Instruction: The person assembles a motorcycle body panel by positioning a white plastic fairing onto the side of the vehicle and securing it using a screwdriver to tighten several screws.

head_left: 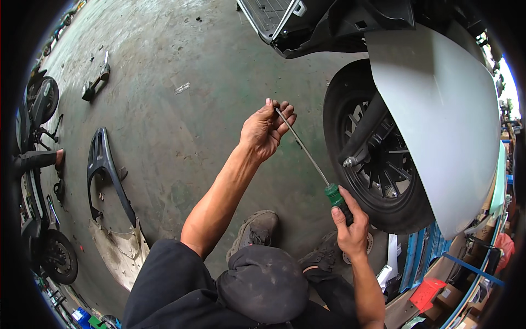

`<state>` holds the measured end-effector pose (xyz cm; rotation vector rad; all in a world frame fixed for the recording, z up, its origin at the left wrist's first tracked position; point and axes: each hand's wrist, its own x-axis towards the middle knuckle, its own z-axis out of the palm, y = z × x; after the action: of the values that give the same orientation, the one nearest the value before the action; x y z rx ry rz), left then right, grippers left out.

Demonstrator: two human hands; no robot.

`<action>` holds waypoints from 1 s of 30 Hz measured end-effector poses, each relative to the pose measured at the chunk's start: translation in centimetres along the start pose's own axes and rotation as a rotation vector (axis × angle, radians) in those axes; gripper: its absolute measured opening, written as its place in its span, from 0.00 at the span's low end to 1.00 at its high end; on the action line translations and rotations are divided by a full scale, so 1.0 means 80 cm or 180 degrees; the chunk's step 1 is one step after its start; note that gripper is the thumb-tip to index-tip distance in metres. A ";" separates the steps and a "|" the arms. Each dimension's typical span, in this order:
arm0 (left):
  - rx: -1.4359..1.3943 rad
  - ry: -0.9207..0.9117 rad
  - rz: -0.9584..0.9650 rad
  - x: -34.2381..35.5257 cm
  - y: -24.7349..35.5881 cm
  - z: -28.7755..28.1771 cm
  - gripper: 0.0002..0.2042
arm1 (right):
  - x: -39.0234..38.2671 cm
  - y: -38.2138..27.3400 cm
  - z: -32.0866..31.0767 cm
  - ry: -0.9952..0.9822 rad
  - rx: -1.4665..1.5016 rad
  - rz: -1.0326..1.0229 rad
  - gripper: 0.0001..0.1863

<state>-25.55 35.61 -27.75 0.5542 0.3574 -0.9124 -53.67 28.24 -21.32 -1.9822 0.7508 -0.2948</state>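
My right hand [352, 225] grips the green and black handle [334, 195] of a long screwdriver, held slanting toward the upper left. My left hand [266, 129] pinches the tip end of the metal shaft [304, 145] between thumb and fingers; whether a small part sits there is too small to tell. Just right of the shaft stands a black spoked wheel [345, 88] with its fork, partly covered by a large pale grey body panel [438, 120]. Above is a black plastic body part [329, 27] of the vehicle.
On the floor at left lie a black frame piece [101, 153], a scuffed pale plate [120, 252] and a metal tool [96, 82]. Vehicles [60, 257] and another person's leg [38, 159] line the left edge. Boxes, blue metal pieces [416, 257] and a red part [427, 290] crowd the lower right.
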 end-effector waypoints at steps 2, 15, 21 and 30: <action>-0.0002 0.0070 0.0089 0.001 -0.002 0.001 0.12 | 0.003 -0.012 0.003 0.0150 -0.0784 -0.0561 0.23; 0.1001 -0.0558 0.0540 0.021 0.033 0.030 0.16 | 0.030 0.003 0.043 -0.0458 0.2166 0.0796 0.26; 0.2529 -0.0928 0.1584 0.060 0.072 0.024 0.17 | 0.038 0.015 0.071 -0.0062 0.2383 0.0483 0.26; 0.4791 -0.1022 0.4424 0.120 0.115 0.063 0.26 | 0.046 -0.005 0.078 0.0141 0.2195 0.0152 0.26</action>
<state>-12.26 30.96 -25.87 1.6703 -1.0664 0.3019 -47.58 30.53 -24.53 -1.3077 0.6142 -0.4949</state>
